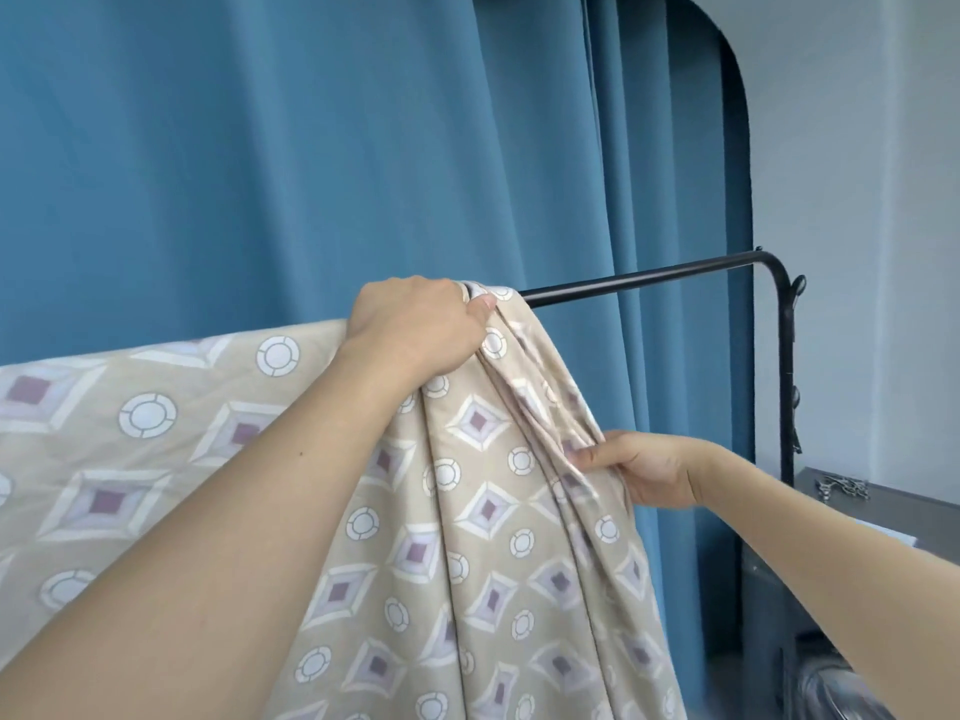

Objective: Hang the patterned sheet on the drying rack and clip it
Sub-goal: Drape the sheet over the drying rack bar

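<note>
Over the black top bar of the drying rack (649,279), the patterned sheet (467,511) hangs in beige folds printed with white rings and purple-centred diamonds. It covers the bar from the left edge of view to roughly the middle, leaving the right stretch of bar bare up to the rounded corner and the upright post. At the top of the bunched edge, the left hand (415,330) grips the sheet where it meets the bar, fingers curled over the cloth and thumb pressed against a fold. Lower and to the right, the right hand (641,467) pinches the gathered hanging edge between thumb and fingers. Behind the rack hangs a blue curtain (260,148), with a pale wall (857,200) to the right. A grey table (883,511) stands beside the post, carrying a small metallic heap too blurred to identify.
</note>
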Motion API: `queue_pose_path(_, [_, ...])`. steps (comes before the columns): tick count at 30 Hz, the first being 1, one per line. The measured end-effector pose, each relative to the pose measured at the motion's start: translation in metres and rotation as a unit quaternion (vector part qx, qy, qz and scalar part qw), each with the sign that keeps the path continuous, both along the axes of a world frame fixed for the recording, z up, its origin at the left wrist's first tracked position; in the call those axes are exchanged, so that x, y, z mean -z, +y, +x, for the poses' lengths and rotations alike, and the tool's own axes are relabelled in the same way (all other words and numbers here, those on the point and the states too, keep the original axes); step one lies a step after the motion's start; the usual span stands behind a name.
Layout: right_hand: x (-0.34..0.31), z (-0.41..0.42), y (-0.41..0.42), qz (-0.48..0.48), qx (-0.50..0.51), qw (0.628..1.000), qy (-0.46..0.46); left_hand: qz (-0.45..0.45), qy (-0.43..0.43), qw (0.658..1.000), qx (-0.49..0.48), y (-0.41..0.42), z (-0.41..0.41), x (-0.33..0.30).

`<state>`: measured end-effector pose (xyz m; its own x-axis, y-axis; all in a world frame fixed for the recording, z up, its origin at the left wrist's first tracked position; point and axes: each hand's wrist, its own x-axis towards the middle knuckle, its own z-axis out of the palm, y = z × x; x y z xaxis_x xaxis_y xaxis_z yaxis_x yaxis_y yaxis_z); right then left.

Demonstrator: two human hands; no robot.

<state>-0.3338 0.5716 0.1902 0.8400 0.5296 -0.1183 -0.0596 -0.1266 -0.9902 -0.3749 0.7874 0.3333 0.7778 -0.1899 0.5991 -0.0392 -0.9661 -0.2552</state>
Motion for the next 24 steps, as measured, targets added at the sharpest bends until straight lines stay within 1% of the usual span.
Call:
queue_pose_path(2, [-0.018, 0.002, -0.019, 0.018, 0.049, 0.999, -0.005, 0.003, -0.001, 1.000, 0.001, 0.002, -0.001, 0.000])
queue_pose_path(3, [-0.029, 0.001, -0.027, 0.012, 0.074, 0.997, -0.017, 0.002, -0.001, 1.000, 0.000, 0.004, -0.002, 0.000])
queue_pose_path(5, [-0.056, 0.001, -0.043, -0.049, 0.155, 0.983, -0.085, 0.002, -0.003, 1.000, -0.002, 0.007, -0.003, 0.000])
queue_pose_path(6, [-0.072, 0.000, -0.048, -0.094, 0.213, 0.961, -0.145, 0.003, -0.004, 1.000, -0.001, 0.007, -0.004, -0.001])
queue_pose_path(7, [-0.089, -0.002, -0.051, -0.137, 0.273, 0.928, -0.212, 0.004, -0.004, 1.000, 0.000, 0.006, -0.005, -0.001])
queue_pose_path(8, [-0.108, -0.003, -0.053, -0.176, 0.326, 0.886, -0.280, 0.003, -0.001, 1.000, 0.000, 0.004, -0.006, -0.001])
queue_pose_path(10, [-0.149, -0.006, -0.055, -0.243, 0.410, 0.784, -0.398, -0.004, 0.013, 1.000, -0.002, -0.002, -0.008, -0.004])
queue_pose_path(12, [-0.188, -0.007, -0.057, -0.312, 0.470, 0.675, -0.476, -0.018, 0.036, 0.999, -0.012, -0.005, -0.008, -0.009])
queue_pose_path(13, [-0.206, -0.007, -0.057, -0.330, 0.493, 0.627, -0.505, -0.031, 0.049, 0.998, -0.020, -0.007, -0.008, -0.012])
queue_pose_path(14, [-0.224, -0.005, -0.057, -0.331, 0.511, 0.591, -0.529, -0.045, 0.062, 0.997, -0.027, -0.007, -0.008, -0.014])
queue_pose_path(15, [-0.241, -0.002, -0.054, -0.323, 0.524, 0.565, -0.550, -0.057, 0.075, 0.995, -0.036, -0.008, -0.007, -0.017])
queue_pose_path(16, [-0.256, 0.003, -0.048, -0.315, 0.530, 0.547, -0.566, -0.069, 0.088, 0.993, -0.048, -0.009, -0.007, -0.020])
queue_pose_path(18, [-0.276, 0.020, -0.029, -0.320, 0.523, 0.521, -0.594, -0.088, 0.117, 0.986, -0.076, -0.011, -0.003, -0.027])
queue_pose_path(20, [-0.278, 0.046, -0.010, -0.360, 0.486, 0.512, -0.610, -0.100, 0.148, 0.978, -0.106, -0.014, -0.001, -0.033])
queue_pose_path(22, [-0.266, 0.079, 0.002, -0.420, 0.423, 0.530, -0.603, -0.088, 0.151, 0.977, -0.122, -0.017, 0.003, -0.036])
queue_pose_path(23, [-0.257, 0.095, 0.004, -0.453, 0.391, 0.550, -0.583, -0.073, 0.140, 0.979, -0.131, -0.020, 0.004, -0.037])
queue_pose_path(24, [-0.249, 0.109, 0.003, -0.482, 0.356, 0.578, -0.554, -0.063, 0.119, 0.981, -0.143, -0.026, 0.003, -0.038])
